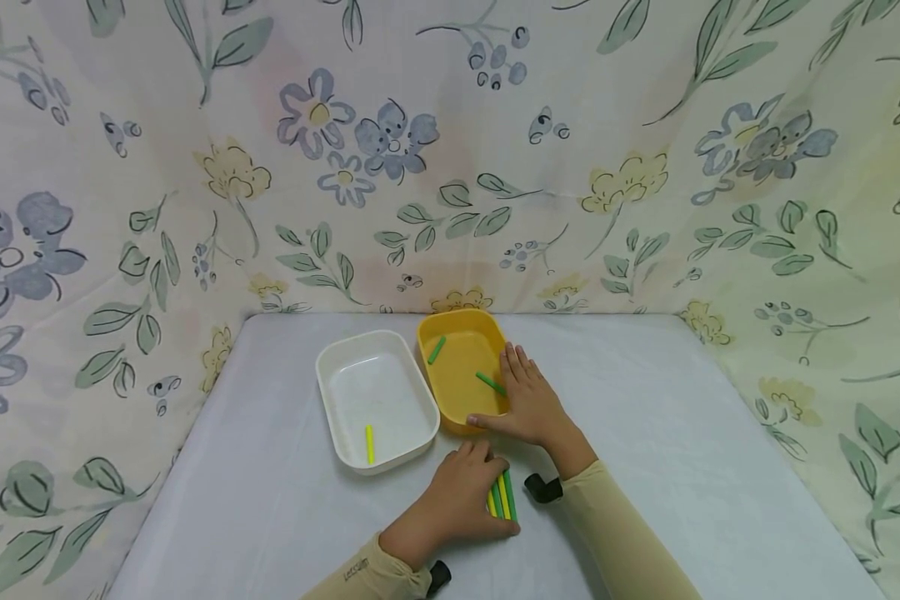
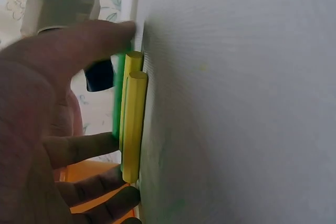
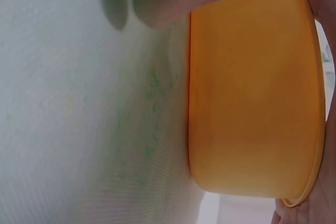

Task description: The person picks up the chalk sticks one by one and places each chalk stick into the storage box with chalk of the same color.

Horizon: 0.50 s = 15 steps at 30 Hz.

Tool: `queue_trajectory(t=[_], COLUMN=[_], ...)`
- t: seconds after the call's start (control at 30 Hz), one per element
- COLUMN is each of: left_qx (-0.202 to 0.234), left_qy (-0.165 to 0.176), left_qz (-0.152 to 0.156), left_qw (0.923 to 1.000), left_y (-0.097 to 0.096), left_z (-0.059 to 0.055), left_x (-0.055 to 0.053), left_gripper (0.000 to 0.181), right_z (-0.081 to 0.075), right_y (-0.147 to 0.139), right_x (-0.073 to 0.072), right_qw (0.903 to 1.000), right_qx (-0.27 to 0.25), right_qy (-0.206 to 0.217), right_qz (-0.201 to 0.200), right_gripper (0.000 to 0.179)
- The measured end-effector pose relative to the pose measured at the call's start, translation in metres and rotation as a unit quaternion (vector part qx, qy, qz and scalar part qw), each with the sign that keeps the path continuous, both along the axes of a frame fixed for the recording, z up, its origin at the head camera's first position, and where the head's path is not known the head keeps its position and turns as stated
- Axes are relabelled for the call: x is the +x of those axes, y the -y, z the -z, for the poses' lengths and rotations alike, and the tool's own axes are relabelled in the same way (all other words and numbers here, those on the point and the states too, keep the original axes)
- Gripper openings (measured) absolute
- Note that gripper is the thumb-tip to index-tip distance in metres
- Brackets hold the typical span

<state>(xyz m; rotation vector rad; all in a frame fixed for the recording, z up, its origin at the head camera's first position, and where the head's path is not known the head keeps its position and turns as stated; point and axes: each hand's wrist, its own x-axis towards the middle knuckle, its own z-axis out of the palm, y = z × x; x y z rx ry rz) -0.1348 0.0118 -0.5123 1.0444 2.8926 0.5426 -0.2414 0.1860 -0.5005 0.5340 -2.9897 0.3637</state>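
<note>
My left hand spans a row of several green and yellow chalk-like sticks on the cloth, thumb at their near ends and fingertips at the far ends. In the left wrist view two yellow sticks stand out beside a green one. My right hand rests over the right rim of the yellow tray, fingers straight and thumb spread along the near rim. Inside that tray lie a green stick at the back left and another green stick near my right fingers.
A white tray stands left of the yellow one, touching or nearly touching it, with one yellow stick inside. White cloth covers the table. Floral fabric rises at the back and sides. Faint green smudges mark the cloth.
</note>
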Motion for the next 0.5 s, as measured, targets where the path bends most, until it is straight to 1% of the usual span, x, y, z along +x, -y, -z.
queue_trajectory(t=[0.13,0.33,0.5], left_qx=[0.022,0.058,0.093], left_qy=[-0.013,-0.033,-0.039], left_qz=[-0.003,-0.011,-0.003], left_qw=[0.9997,0.9977,0.9949], left_y=[0.001,0.005,0.010], left_z=[-0.001,-0.005,-0.013], left_x=[0.001,-0.002,-0.004], left_gripper=[0.076,0.072,0.078], right_z=[0.000,0.001,0.002], right_y=[0.000,-0.001,-0.001], right_x=[0.001,0.000,-0.002], right_qw=[1.0000,1.0000,0.9999], right_qx=[0.001,0.004,0.015], right_qy=[-0.001,-0.002,0.001], right_qz=[-0.005,-0.004,-0.002], right_gripper=[0.133,0.133,0.133])
